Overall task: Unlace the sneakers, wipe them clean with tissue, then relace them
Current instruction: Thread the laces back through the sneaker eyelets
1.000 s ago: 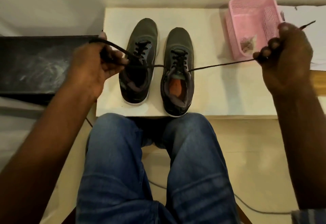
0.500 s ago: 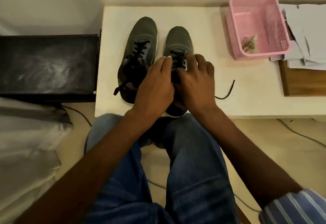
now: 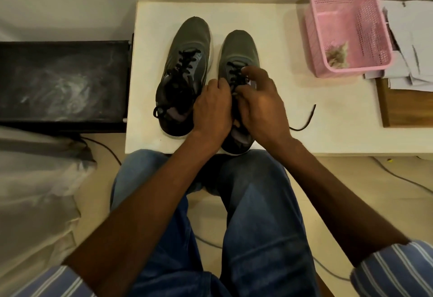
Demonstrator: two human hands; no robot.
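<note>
Two dark grey sneakers stand side by side on the white table, toes pointing away from me. The left sneaker is laced with a black lace. Both my hands sit over the tongue of the right sneaker. My left hand has its fingers curled down onto the black lace there. My right hand pinches the lace beside it, index finger raised. A loose end of that lace trails right across the table. The lower half of the right sneaker is hidden by my hands.
A pink plastic basket with a wad of used tissue stands at the back right, next to a stack of papers on a wooden board. A black box lies left of the table. My knees are below the front edge.
A second ago my hands were spread wide, pulling the lace taut on both sides. They have come together over the right sneaker, and their fingers have curled onto the lace since half a second ago.
</note>
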